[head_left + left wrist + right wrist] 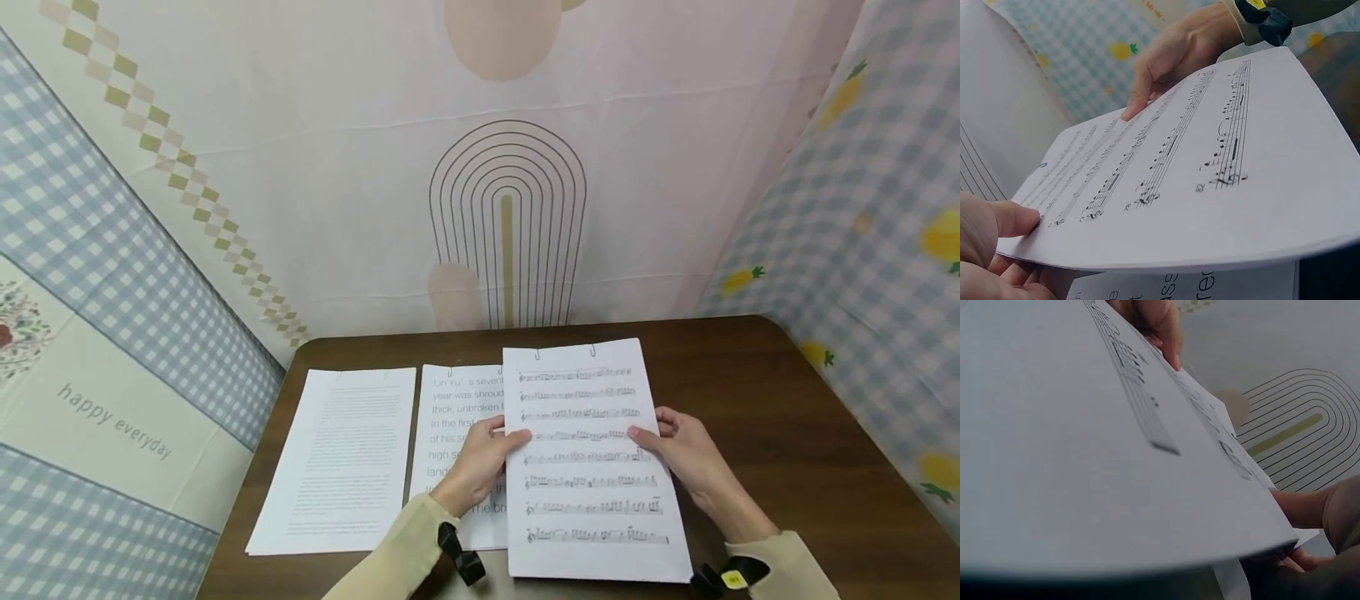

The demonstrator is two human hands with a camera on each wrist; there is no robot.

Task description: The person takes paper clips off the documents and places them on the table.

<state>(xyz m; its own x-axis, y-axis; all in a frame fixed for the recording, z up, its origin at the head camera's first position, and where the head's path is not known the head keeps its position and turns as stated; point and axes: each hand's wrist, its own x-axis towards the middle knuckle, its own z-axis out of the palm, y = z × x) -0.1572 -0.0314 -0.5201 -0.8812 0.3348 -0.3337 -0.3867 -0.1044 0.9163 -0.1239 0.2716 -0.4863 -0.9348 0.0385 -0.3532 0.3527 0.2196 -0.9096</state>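
Observation:
A stack of sheet music with two paper clips at its top edge is held up off the table, its printed staves facing me. My left hand grips its left edge, thumb on the front and fingers behind. On the opposite edge my right hand holds it the same way. The left wrist view shows the left thumb pressing on the music page. Partly hidden behind the music lies a large-print text stack, clipped at the top. Farther left is a small-print text stack, with clips on its top edge.
The papers are over a dark brown wooden table, which meets a patterned cloth backdrop at its far edge. Checked cloth hangs along the right side, and another checked cloth along the left.

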